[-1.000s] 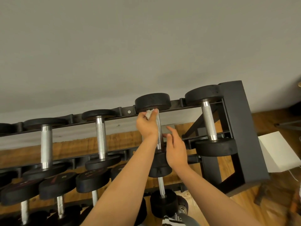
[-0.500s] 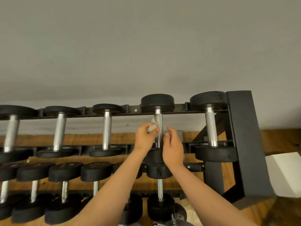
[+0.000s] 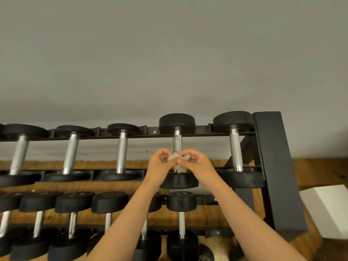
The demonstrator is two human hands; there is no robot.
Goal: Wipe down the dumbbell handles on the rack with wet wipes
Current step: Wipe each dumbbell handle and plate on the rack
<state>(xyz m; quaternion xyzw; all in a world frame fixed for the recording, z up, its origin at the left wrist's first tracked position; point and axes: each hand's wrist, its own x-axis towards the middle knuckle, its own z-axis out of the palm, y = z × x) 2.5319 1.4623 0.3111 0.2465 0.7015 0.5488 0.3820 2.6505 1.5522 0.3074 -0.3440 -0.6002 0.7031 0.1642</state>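
A black rack (image 3: 275, 166) holds rows of dumbbells with black heads and steel handles. My left hand (image 3: 160, 164) and my right hand (image 3: 197, 162) meet in front of the lower part of one top-row handle (image 3: 177, 143), second from the right. Both pinch a crumpled white wet wipe (image 3: 178, 160) between them, just in front of that handle. Whether the wipe touches the handle I cannot tell. The handle's lower part is hidden behind the wipe and fingers.
Other top-row handles stand left (image 3: 122, 151) and right (image 3: 235, 149) of it. A lower row of smaller dumbbells (image 3: 109, 202) sits beneath my forearms. A grey wall is behind the rack. A white box (image 3: 327, 210) lies on the wooden floor at right.
My left hand came down the handle with the wipe. My right hand left the handle and joined the left on the wipe. The view tilted and shifted.
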